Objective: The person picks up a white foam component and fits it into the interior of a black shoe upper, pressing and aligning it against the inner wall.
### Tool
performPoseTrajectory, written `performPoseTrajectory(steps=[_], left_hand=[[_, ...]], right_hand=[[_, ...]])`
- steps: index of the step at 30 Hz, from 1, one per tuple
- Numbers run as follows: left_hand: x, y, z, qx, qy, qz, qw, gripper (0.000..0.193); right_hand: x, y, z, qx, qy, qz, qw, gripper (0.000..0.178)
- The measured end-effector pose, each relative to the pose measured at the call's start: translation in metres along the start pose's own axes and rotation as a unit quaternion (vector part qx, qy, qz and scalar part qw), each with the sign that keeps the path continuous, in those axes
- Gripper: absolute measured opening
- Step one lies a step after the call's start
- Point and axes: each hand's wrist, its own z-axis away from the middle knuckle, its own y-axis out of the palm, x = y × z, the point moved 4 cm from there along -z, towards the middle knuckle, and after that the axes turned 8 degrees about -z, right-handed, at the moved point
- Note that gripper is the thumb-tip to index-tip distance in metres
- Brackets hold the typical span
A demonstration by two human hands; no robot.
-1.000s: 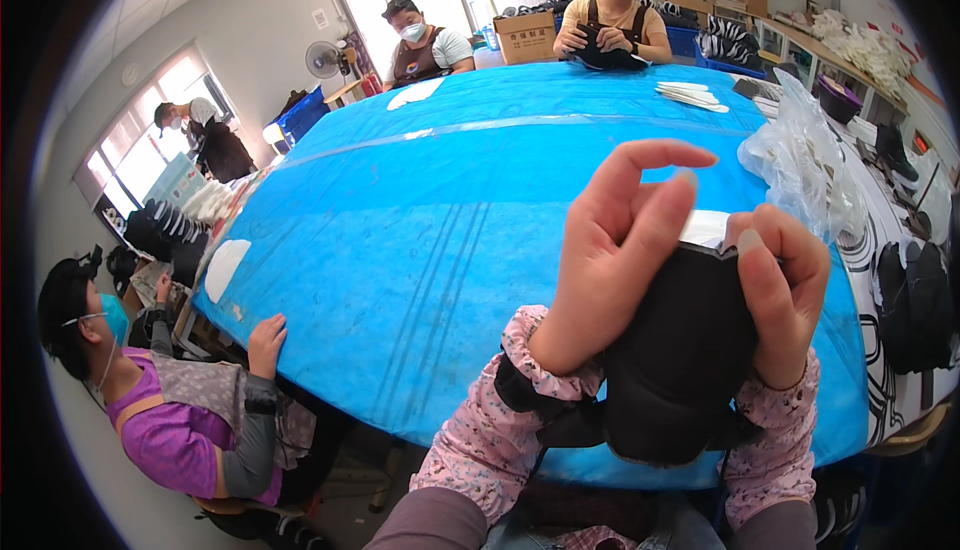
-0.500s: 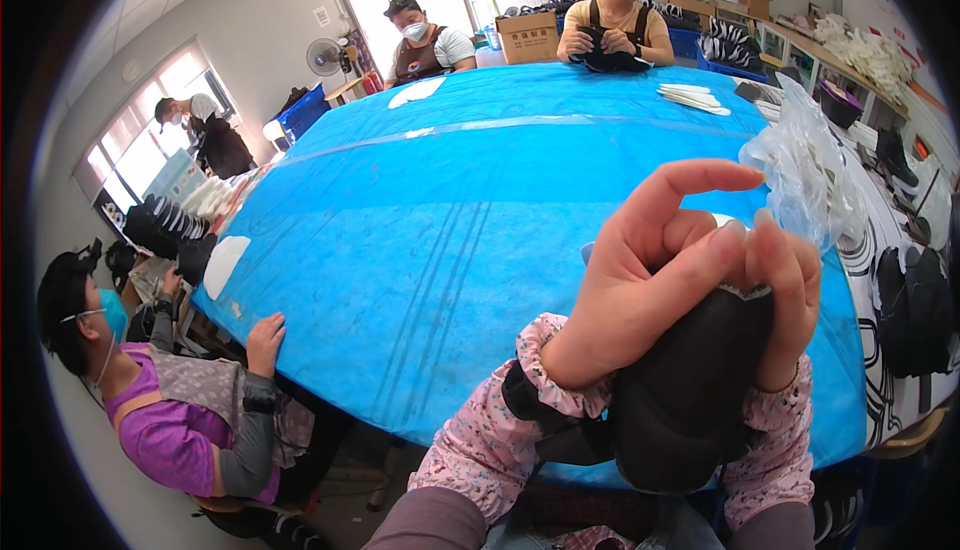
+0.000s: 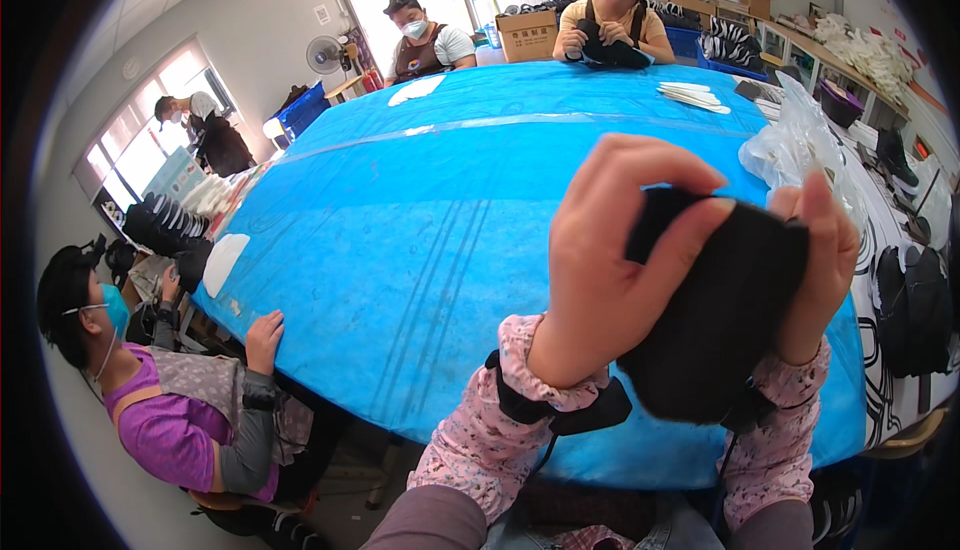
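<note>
1. Pinching: left hand (image 3: 615, 250), thumb and fingers closed on the upper edge of the black piece (image 3: 725, 320).
2. Piece sits between both hands, above blue table cover (image 3: 400, 260).
3. Right hand (image 3: 825, 270) against its right edge; closure unclear. Uneven tugging could slip it.

Translucent plastic bag (image 3: 800, 165) at right, cardboard box (image 3: 527, 38) (brown, printed) far back, round fan (image 3: 324, 56) leftward
</note>
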Motion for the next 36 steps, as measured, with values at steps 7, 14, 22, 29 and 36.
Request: performPoseTrajectory(steps=[7, 14, 22, 29, 36], left_hand=[[-0.008, 0.016, 0.004, 0.096, -0.023, -0.002, 0.995, 0.024], [-0.004, 0.02, 0.007, 0.102, -0.024, 0.042, 0.994, 0.039], [-0.005, 0.024, 0.011, 0.166, -0.054, 0.072, 0.982, 0.05], [-0.008, 0.026, 0.008, 0.202, -0.054, 0.086, 0.974, 0.041], [0.006, 0.013, 0.011, 0.092, -0.151, 0.146, 0.973, 0.035]], right_hand=[[0.007, -0.002, -0.006, -0.084, 0.011, -0.01, 0.996, 0.029], [0.01, -0.003, -0.003, -0.058, -0.044, 0.093, 0.993, 0.028], [0.008, 0.002, 0.002, -0.01, -0.057, 0.081, 0.995, 0.034], [0.011, 0.009, 0.003, 0.021, -0.043, 0.101, 0.994, 0.043], [0.004, 0.02, 0.007, 0.121, -0.033, 0.045, 0.991, 0.035]])
